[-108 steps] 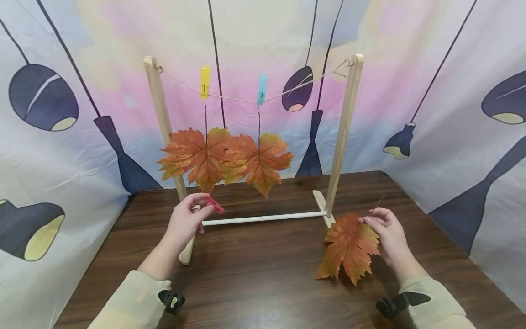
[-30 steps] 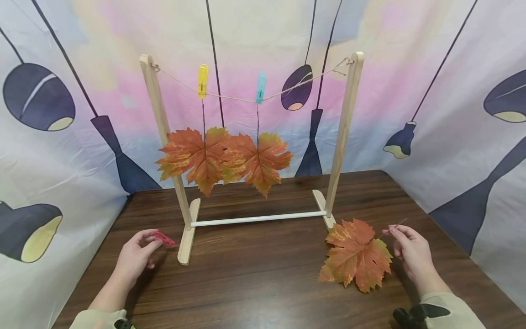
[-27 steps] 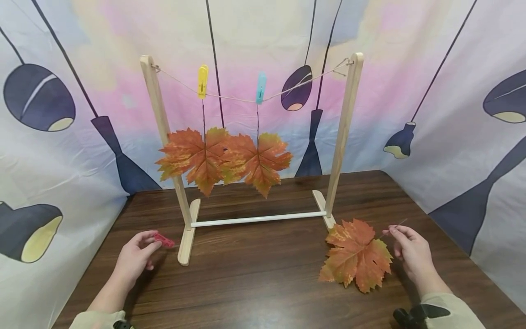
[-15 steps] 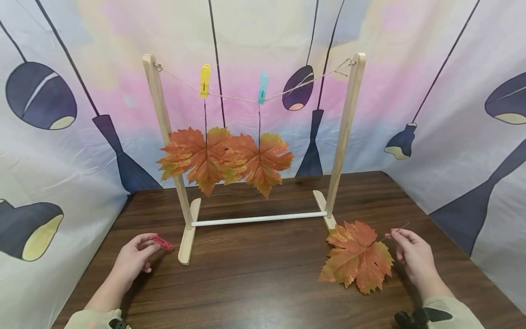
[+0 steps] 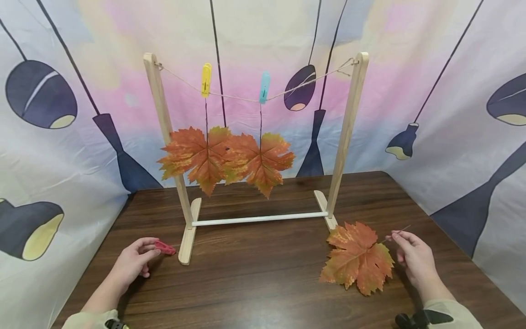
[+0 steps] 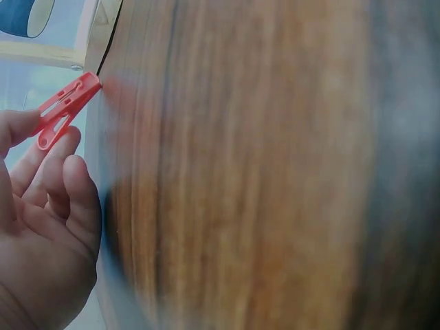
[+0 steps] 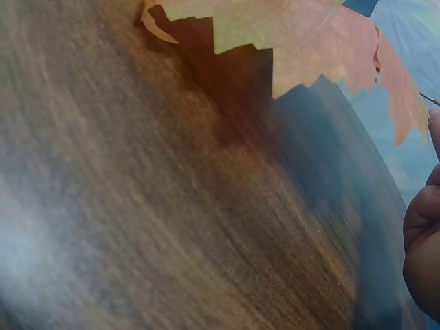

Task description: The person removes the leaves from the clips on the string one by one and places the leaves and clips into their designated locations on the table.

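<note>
Between thumb and fingers, my left hand (image 5: 133,262) pinches a red clothespin (image 5: 165,247), left of the rack's left foot. The left wrist view shows that clothespin (image 6: 67,106) tilted in the fingertips. At the right, my right hand (image 5: 416,258) pinches the thin stem of an orange maple leaf (image 5: 358,259), whose blade lies low over the table by the rack's right foot. In the right wrist view only the leaf's jagged edge (image 7: 302,48) and part of the hand show. Two similar leaves hang from the string by a yellow clothespin (image 5: 206,80) and a blue clothespin (image 5: 264,87).
A wooden rack stands on the dark wooden table (image 5: 263,283), with a left post (image 5: 158,98), a right post (image 5: 349,132) and a white bar (image 5: 260,220) low between them. Its string (image 5: 238,98) sags between the post tops. A patterned cloth backdrop encloses the table.
Since the earliest frame, my left hand has drawn back left and down with the red clothespin. My right hand has moved right and lower, and the leaf has turned flatter. Recently both barely move.
</note>
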Demonstrator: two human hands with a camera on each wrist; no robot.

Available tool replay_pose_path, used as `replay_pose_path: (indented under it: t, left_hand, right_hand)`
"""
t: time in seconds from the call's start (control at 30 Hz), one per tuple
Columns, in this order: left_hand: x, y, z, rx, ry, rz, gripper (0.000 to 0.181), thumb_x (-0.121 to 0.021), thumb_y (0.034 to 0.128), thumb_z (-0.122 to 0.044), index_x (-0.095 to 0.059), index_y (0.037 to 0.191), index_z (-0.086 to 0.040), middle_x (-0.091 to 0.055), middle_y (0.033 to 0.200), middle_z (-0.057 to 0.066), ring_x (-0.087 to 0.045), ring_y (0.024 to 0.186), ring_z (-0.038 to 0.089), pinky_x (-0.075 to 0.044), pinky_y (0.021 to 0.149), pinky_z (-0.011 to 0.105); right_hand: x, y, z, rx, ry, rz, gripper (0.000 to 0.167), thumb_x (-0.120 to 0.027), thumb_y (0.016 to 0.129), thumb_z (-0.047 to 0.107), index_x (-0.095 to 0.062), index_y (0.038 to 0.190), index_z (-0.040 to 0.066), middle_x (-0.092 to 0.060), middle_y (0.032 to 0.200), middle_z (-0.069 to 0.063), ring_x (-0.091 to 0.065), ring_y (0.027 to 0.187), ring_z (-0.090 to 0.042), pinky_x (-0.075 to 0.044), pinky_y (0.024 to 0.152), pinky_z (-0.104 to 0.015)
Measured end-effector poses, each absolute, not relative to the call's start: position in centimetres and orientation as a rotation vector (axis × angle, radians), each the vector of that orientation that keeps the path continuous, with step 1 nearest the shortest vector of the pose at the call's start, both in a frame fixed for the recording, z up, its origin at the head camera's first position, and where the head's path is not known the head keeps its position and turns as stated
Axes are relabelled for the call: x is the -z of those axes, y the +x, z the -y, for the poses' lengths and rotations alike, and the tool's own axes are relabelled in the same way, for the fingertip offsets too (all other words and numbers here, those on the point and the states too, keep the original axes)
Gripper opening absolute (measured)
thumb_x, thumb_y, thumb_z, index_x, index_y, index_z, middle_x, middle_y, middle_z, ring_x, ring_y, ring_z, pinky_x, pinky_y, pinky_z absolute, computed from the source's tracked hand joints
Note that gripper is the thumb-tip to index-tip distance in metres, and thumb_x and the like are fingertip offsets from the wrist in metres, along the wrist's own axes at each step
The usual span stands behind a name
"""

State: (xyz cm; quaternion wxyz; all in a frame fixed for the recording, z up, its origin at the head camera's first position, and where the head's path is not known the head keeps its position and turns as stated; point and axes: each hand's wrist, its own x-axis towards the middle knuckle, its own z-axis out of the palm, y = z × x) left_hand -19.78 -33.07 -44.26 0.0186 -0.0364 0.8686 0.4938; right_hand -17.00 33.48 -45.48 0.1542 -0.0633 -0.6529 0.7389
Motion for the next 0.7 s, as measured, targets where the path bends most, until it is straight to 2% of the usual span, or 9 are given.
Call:
replay_pose_path:
  t: [0.3, 0.6, 0.7]
  left_hand:
    - [44.08, -19.79, 33.33, -1.352, -0.044, -2.791, 0.05, -0.06, 0.0921, -0.023, -0.043, 0.13, 0.005, -0.056, 0.114, 0.024, -0.047, 0.051, 0.018, -0.048, 0.048, 0.033]
    - [44.25, -19.98, 33.85, -1.15, -0.023, -2.874, 0.045, -0.063, 0.0875, -0.022, -0.048, 0.122, 0.003, -0.059, 0.104, 0.018, -0.047, 0.053, 0.018, -0.046, 0.043, 0.034]
    - [44.13, -20.25, 33.9, -1.031, 0.037, -2.928, 0.044, -0.064, 0.0857, -0.021, -0.051, 0.118, 0.005, -0.061, 0.101, 0.017, -0.05, 0.057, 0.018, -0.046, 0.046, 0.035]
  right_hand:
    - [45.36, -16.86, -33.64, -2.123, -0.249, 1.902, 0.011, -0.061, 0.092, 0.016, -0.068, 0.085, 0.02, -0.069, 0.076, 0.012, -0.041, 0.04, -0.002, -0.031, 0.034, -0.019]
    - [45.2, -16.6, -34.05, -2.067, -0.314, 2.008, 0.011, -0.061, 0.093, 0.021, -0.068, 0.085, 0.022, -0.069, 0.075, 0.014, -0.042, 0.041, -0.002, -0.034, 0.035, -0.019]
    - [45.1, -16.41, -34.34, -2.004, -0.339, 2.126, 0.012, -0.059, 0.094, 0.025, -0.069, 0.087, 0.025, -0.068, 0.076, 0.015, -0.043, 0.043, -0.003, -0.036, 0.038, -0.021]
